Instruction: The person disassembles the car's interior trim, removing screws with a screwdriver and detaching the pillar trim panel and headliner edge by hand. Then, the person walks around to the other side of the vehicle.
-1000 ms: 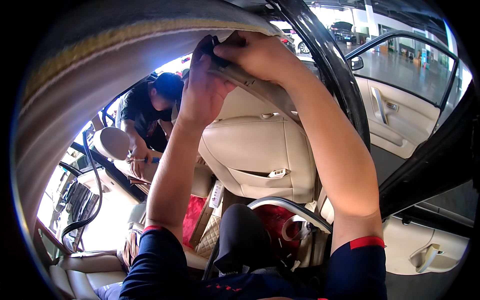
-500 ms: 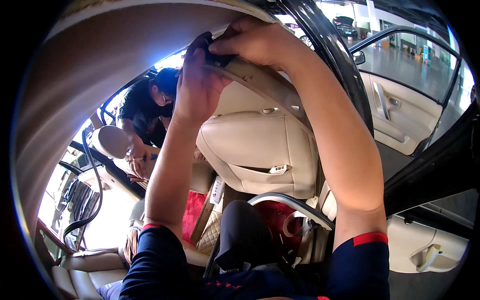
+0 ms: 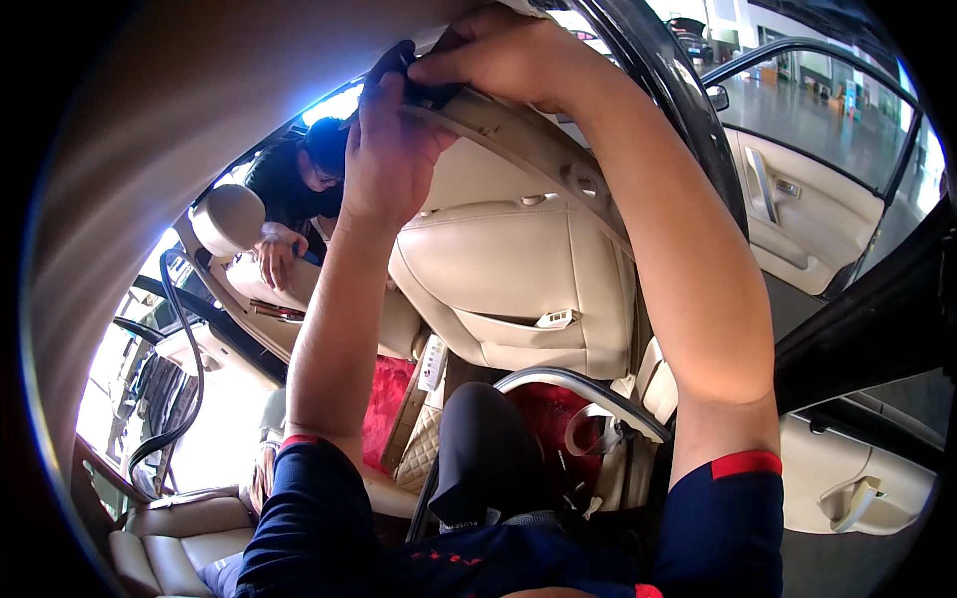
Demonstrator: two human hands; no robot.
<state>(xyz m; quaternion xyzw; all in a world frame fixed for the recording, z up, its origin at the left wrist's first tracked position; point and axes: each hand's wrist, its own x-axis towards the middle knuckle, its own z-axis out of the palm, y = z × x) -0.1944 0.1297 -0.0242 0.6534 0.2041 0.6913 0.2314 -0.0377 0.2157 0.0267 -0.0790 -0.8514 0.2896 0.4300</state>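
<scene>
Up at the headliner, both my hands work at the upper end of a curved beige pillar trim panel (image 3: 533,149). A small black part (image 3: 394,65) sits at that end. My left hand (image 3: 391,159) is closed round the edge of the panel, its thumb up against the black part. My right hand (image 3: 508,58) comes over from the right with bent fingers, pinching at the black part from its other side. Those fingertips are partly hidden. From there the panel slopes down to the right behind my right forearm.
Beyond my arms stands a beige front seatback (image 3: 498,269) with a pocket. Another person's hand (image 3: 281,257) rests on the seat at left, near a headrest (image 3: 227,219). A black rubber seal (image 3: 199,379) hangs at left. The dark door pillar (image 3: 678,120) runs close at right.
My view has shifted slightly, and both hands stay at the panel's upper end. The other person's hand has moved up onto the seat; the blue item by it no longer shows.
</scene>
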